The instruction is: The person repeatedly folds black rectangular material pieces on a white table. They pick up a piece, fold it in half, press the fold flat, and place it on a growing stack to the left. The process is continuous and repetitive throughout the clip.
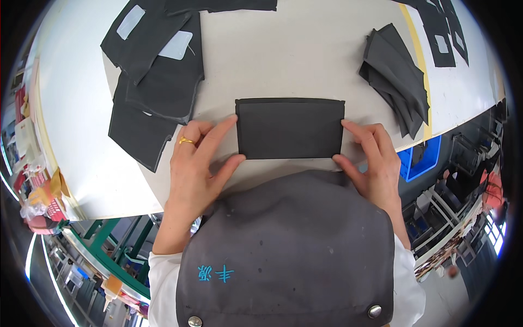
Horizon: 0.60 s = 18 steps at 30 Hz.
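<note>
A rectangular black fabric panel [290, 130] lies flat on the pale worktable [282, 53] in front of me, with folded strips along its top and left edges. My left hand [200, 157] spans its left side, the index fingertip near the upper corner and the thumb on the lower one. Opposite it, my right hand [369, 159] touches the right side in the same way, index finger above and thumb at the bottom corner. The panel rests on the surface between both hands, not lifted. A gold-coloured ring is on my left hand.
Overlapping black fabric pieces [163, 81] with light patches lie at the left. At the right is a crumpled stack of black fabric [394, 81], beside yellow tape [416, 45]. Below the table's right edge stands a blue plastic crate [429, 159]. A grey apron [286, 245] covers my front.
</note>
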Available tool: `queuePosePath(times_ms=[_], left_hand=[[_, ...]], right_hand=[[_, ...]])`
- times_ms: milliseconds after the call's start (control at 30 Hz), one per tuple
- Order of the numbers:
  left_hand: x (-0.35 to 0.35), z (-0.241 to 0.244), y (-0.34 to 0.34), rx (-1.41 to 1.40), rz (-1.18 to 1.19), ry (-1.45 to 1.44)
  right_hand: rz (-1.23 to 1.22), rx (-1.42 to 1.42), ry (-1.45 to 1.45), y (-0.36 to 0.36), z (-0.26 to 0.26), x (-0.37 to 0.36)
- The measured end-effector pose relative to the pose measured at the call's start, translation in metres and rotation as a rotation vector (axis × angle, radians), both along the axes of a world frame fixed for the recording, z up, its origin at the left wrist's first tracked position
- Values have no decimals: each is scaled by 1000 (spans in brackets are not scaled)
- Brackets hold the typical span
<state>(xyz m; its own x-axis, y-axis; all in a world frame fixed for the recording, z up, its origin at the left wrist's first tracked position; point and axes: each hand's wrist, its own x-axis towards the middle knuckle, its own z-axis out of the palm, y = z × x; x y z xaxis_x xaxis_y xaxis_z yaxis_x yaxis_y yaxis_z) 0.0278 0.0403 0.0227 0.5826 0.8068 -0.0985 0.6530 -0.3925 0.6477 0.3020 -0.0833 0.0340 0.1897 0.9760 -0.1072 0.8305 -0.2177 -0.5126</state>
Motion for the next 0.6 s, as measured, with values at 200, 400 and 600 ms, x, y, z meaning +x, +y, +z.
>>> queuePosePath(times_ms=[200,400,600], left_hand=[[9,8,3,191,-139,-25],[47,-30,-9,151,-409,113],[29,-32,-14,175,-369,197]], right_hand=[[25,257,43,2,2,10],[501,80,108,28,-36,-40],[312,-29,-166,7,-38,-24]])
